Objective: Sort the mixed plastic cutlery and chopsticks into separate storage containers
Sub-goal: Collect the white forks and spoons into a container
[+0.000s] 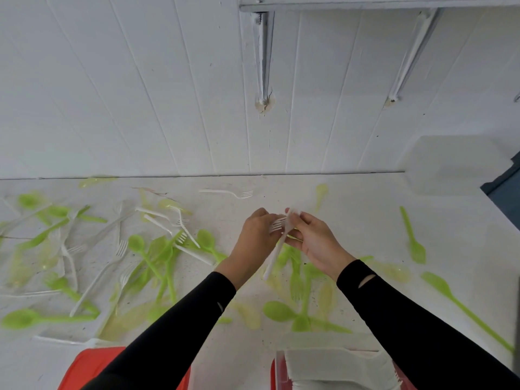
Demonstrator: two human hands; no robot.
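A: Status of the hands?

B: Both are occupied. A few white forks (277, 225) are held above the desk (365, 209), mid-scene. The tine end is gripped by the curled fingers of the left hand (257, 235). The upper part is pinched by thumb & fingers of the right hand (315, 240). Exact count can't be told, too blurred.

A: What's done so far?

B: Not much, as judged. White pieces (337, 367) are stacked in the near-right container (278, 370), so some sorting is done. A red box or lid (92, 367) is seen near left, partly hidden by a sleeve. A clear tub (450, 164) is set far right by the wall; contents can't be made out.

A: What's left?

B: Most of it. A heap of green spoons (157, 257) & forks, mixed w/ white and clear pieces, is spread over the left and centre of the desk. A single white fork (225, 192) is lying far, near the wall. A lone green spoon (413, 237) and a long green spoon (455, 299) are lying apart on the right. Pale yellow pieces (326, 299) are scattered near centre.

A: Chopsticks?

B: None can be made out w/ certainty.

A: Est. progress?

B: Under half, prob. The white stack is judged the likely spot for the held forks. The green, yellow & clear lots are yet to be gathered.
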